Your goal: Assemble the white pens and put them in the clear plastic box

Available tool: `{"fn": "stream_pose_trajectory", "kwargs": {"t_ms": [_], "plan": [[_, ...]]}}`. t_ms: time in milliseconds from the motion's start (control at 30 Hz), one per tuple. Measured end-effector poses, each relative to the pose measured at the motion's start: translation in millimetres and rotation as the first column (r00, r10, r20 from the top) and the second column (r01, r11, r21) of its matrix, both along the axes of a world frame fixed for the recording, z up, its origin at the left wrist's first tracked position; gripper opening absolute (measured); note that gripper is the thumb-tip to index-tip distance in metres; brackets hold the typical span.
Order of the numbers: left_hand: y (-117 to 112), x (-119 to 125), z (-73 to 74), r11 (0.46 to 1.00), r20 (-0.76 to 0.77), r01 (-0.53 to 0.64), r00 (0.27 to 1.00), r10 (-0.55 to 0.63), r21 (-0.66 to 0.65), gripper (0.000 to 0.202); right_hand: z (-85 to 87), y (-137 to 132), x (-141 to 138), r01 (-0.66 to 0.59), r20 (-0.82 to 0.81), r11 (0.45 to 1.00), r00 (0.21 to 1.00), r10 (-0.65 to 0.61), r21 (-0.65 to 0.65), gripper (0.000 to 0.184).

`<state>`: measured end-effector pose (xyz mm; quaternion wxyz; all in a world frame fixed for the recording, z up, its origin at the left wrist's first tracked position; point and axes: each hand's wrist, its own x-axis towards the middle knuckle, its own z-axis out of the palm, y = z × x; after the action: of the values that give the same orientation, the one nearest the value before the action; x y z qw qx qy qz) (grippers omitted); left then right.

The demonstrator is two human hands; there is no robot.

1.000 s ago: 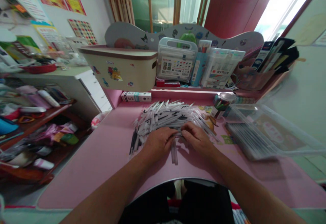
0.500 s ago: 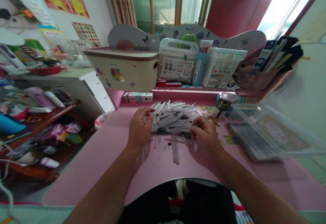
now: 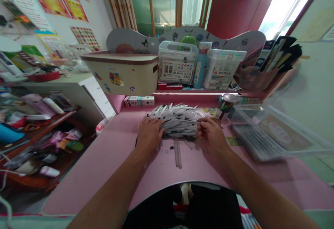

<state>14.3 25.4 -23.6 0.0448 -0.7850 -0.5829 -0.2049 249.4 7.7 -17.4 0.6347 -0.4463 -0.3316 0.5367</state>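
A heap of thin white and clear pen parts [image 3: 180,128] with dark tips lies on the pink desk [image 3: 104,173]. Across its front runs a slim pale pen [image 3: 182,121], pinched at its right end between the thumb and fingers of my right hand [image 3: 213,134]. At the heap's left side, my left hand [image 3: 149,133] curls its fingers and thumb at the pen's other end; the exact contact is partly hidden. Some clear tubes [image 3: 177,154] lie in front of the heap, with a small black cap [image 3: 171,147] beside them.
On the right, a clear plastic box [image 3: 294,152] stands beside a stack of dark, slender rods [image 3: 257,142]. Behind it is a drink can [image 3: 227,104]. A shelf above the desk carries a beige bin [image 3: 125,78] and marker cases [image 3: 178,64]. A small carton [image 3: 139,100] sits below.
My left hand has moved in over the heap's front left. My right hand has risen slightly, and a pale pen now spans the gap between both hands. The view has shifted slightly.
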Motion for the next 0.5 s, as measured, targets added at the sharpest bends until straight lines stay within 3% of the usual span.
{"fn": "stream_pose_trajectory", "kwargs": {"t_ms": [300,400,500], "plan": [[1,-3,2.3,0.994,0.226,0.041,0.972,-0.062,0.098,0.024,2.2,0,2,-0.017,-0.121,1.000,0.992,0.019,0.021,0.024],[-3,-2,7.1,0.987,0.413,0.061,0.903,-0.117,0.148,0.026,5.1,1,4,-0.002,-0.187,1.000,0.982,0.006,0.021,0.028],[-10,1,10.9,0.982,0.600,0.140,0.778,-0.187,0.126,0.027,6.5,1,5,-0.020,-0.208,1.000,0.978,0.024,0.021,0.029]]}}
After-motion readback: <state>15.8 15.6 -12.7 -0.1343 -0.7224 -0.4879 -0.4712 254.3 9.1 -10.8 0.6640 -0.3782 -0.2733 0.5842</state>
